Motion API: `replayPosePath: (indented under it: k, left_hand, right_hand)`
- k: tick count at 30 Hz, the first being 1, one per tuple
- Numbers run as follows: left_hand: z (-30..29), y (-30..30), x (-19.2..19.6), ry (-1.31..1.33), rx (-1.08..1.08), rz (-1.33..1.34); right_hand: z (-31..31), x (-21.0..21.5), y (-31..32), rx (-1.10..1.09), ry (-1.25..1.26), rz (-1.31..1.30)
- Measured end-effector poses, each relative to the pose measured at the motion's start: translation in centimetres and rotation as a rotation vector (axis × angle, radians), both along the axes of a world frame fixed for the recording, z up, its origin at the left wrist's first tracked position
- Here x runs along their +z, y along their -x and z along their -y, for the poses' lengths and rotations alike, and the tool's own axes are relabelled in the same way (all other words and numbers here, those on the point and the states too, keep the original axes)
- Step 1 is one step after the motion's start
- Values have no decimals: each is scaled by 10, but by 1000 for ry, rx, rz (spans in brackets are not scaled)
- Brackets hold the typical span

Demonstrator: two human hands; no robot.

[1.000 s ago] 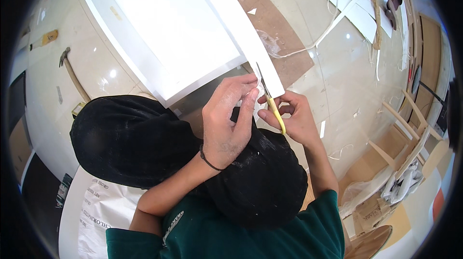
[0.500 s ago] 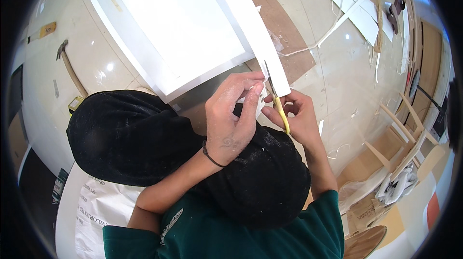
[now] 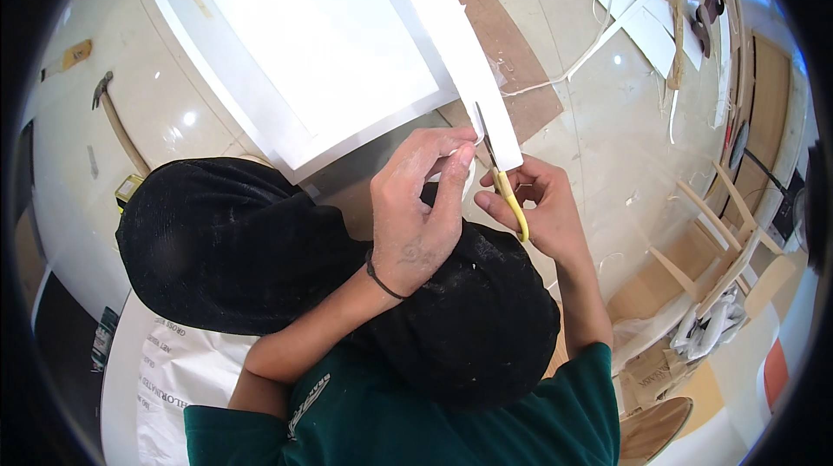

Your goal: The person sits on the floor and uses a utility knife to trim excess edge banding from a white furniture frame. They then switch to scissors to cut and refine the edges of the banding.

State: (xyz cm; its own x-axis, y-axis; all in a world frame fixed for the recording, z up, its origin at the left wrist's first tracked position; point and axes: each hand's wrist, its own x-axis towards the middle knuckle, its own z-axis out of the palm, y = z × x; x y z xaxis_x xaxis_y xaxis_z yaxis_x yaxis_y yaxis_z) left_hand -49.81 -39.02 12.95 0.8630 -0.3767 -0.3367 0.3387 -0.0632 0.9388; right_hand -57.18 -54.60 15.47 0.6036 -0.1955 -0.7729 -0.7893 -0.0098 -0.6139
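Right hand grip closed on yellow-handled scissors, blades on white strip; left hand grip pinching strip's near end.

Colours: mostly white, black, cream.
White strip and white board; yellow-handled scissors; black trousers; dark green shirt; glossy cream floor; brown cardboard; black wristband.
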Motion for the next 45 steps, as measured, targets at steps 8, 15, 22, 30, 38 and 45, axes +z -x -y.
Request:
replayPosePath:
  k: [8,15,22,30,38,45]
  left_hand:
    - [0,0,-3,52,28,-54]
    - [2,-1,-1,59,53,-89]
    - [5,-2,-1,75,92,-146]
    - [3,-4,-3,18,45,3]
    - [0,-2,3,-17,20,77]
    - [3,1,0,132,109,-166]
  right_hand:
    - [-2,-6,4,-39,-21,34]
    - [-1,-8,6,-54,-23,-9]
    - [0,-9,6,-26,-10,-51]
    - [-3,3,2,-65,-5,-16]
    - [3,17,-8,32,115,-33]
    - [-2,11,-8,-16,106,42]
